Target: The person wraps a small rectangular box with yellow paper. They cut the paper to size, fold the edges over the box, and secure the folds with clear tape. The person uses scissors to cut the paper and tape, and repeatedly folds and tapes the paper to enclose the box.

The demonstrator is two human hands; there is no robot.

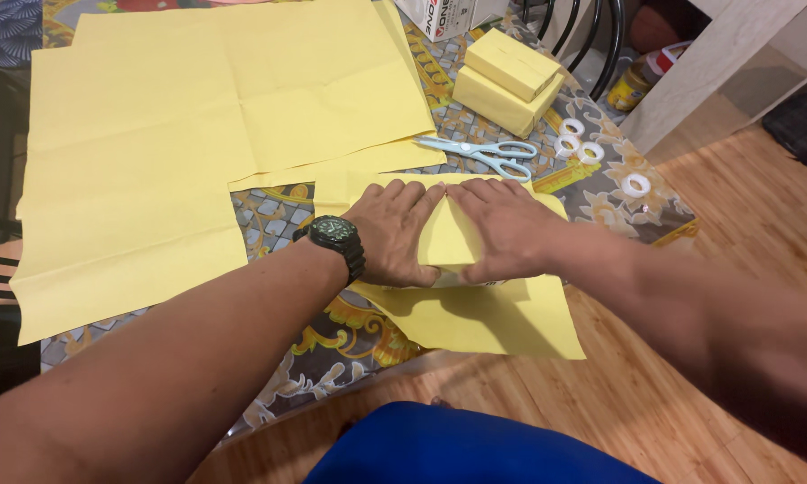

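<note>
Blue cloth [457, 448] at the bottom edge of the frame, probably the person's lap, sits nearest; from the left, a large yellow sheet [197, 116] covers much of the patterned surface [278, 224]; the left hand [392, 235], watch [333, 238] on its wrist, lies flat with fingers spread on the yellow paper [475, 314] folded over a box at the centre; the right hand [502, 229] presses flat beside it, fingertips almost meeting, neither gripping anything. That paper's lower flap hangs past the surface edge, so I'd guess it could crease or tear if the box slides; the fold may spring open once pressure lifts, since the tape rolls [591, 151] and scissors [488, 154] lie out of immediate reach, upper right, near two wrapped parcels [508, 81].
</note>
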